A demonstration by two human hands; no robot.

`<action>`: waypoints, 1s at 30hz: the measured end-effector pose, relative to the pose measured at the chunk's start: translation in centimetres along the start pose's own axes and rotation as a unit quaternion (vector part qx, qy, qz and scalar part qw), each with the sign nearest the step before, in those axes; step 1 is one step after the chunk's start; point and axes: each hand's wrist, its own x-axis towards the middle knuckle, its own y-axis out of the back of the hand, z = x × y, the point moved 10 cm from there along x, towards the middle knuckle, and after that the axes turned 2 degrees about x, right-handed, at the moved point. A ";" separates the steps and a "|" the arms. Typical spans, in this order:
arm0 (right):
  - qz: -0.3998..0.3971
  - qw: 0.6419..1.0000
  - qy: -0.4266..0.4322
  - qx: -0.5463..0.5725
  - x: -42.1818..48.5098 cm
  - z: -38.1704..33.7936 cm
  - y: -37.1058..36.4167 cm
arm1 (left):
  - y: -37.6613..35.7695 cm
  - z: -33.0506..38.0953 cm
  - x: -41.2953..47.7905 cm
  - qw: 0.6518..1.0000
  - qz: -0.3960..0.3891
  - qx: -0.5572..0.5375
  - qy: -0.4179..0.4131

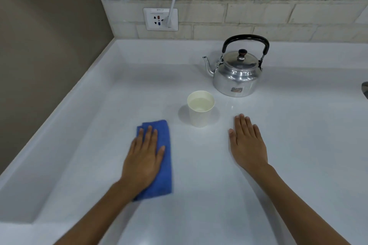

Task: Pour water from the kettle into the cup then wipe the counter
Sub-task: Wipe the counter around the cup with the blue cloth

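Wiping is the step I judge to be in hand: my left hand point(143, 157) lies flat and open on the folded blue cloth point(161, 157), my right hand point(247, 143) flat and open on the white counter point(298, 145). Next, push the cloth without bumping the filled cup point(200, 108), just beyond. The shiny kettle point(238, 73) stands upright farther right.
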 end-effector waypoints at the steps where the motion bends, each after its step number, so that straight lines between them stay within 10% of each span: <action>1: 0.002 1.000 -0.001 -0.002 0.0 0.0 0.0 | -0.3 -1.2 1.2 0.999 -0.020 -0.006 0.026; 15: 0.003 1.000 0.006 0.006 0.0 0.1 0.0 | -1.4 1.2 0.9 0.996 0.013 -0.047 -0.070; 24: -0.027 0.999 0.017 0.016 0.6 -0.3 -0.1 | -1.4 -1.2 11.5 0.997 -0.010 -0.047 0.060; 30: -0.006 0.998 0.063 0.003 1.9 -1.5 0.2 | -2.2 1.9 9.3 0.991 -0.011 -0.080 -0.105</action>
